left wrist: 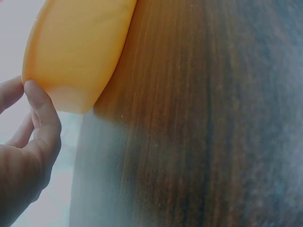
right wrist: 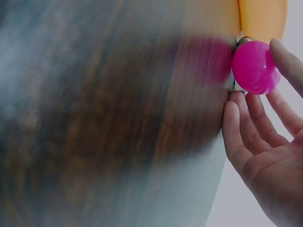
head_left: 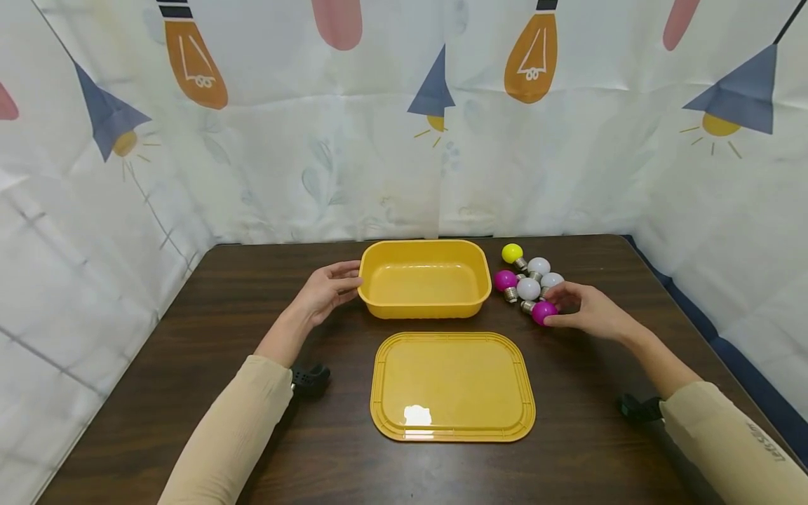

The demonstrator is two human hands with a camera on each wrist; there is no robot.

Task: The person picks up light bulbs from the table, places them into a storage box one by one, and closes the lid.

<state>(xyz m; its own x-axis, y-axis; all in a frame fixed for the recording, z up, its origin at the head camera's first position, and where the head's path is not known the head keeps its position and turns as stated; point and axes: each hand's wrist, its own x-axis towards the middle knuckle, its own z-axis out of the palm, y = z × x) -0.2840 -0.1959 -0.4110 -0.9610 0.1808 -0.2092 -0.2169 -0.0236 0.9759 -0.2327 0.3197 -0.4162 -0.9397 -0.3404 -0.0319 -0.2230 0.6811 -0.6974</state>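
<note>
1. By the right hand point(head_left: 588, 308), right of centre in the head view, a magenta bulb point(head_left: 544, 313) is pinched between thumb and curled fingers; how firmly cannot be told.
2. The bulb lies at the lower edge of a small cluster, its metal base point(head_left: 527, 306) pointed to the left of the frame. Whether it has been raised off the worktop point(head_left: 328, 456) cannot be told.
3. Because the globe looks smooth and round, a grip across its widest part would probably be safest, with light pressure used so that it is not squeezed out.
4. White bulbs point(head_left: 528, 288) are crowded just above, beside a second magenta bulb point(head_left: 505, 280) and a yellow bulb point(head_left: 512, 252). A straight lift, rather than a drag, should keep these from being rolled.
5. At the left end of the yellow container point(head_left: 426, 311), centre of the frame, the left hand point(head_left: 322, 293) is held with fingers loosely extended, tips touching the rim. Light contact there should be enough for steadying; a hard push could slide the container.
6. A flat yellow tray point(head_left: 453, 382) is placed below the container, apart from both hands.
</note>
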